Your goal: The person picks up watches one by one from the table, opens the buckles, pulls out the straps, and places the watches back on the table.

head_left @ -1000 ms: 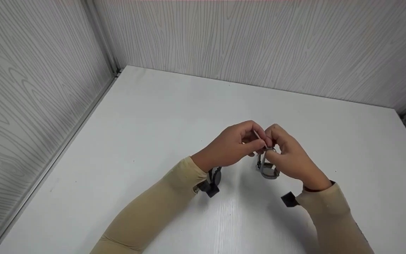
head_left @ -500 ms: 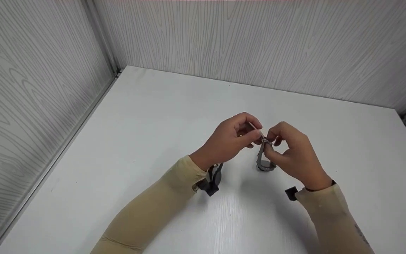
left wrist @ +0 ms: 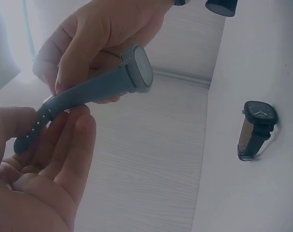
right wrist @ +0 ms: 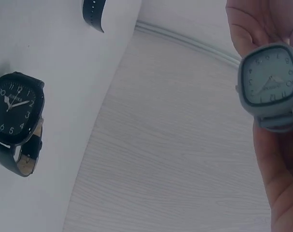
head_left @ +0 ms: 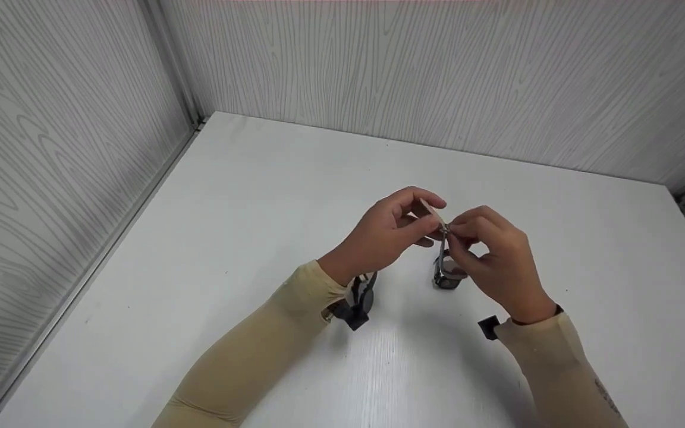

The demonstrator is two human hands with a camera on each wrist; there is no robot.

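Observation:
A grey wristwatch (head_left: pixel 448 280) hangs between both hands, its square dial low and its strap running up to the fingers. My left hand (head_left: pixel 385 232) pinches the strap's holed free end between thumb and fingers, as the left wrist view shows. My right hand (head_left: pixel 496 255) pinches the same strap beside the buckle, where the buckle itself is mostly hidden by fingers. In the right wrist view the grey watch's pale dial (right wrist: pixel 271 79) faces the camera. A black wristwatch (left wrist: pixel 258 121) rests on the table, near my left wrist.
The white table (head_left: pixel 295 172) is bounded by a wood-grain back panel (head_left: pixel 378 65) and a left side panel (head_left: pixel 51 148). A dark strap with holes (right wrist: pixel 94 13) shows at the top of the right wrist view; I cannot tell what it belongs to.
Both hands have risen slightly away from me with the grey watch. My right hand has shifted a little right, and the watch has turned, so its strap now appears edge-on.

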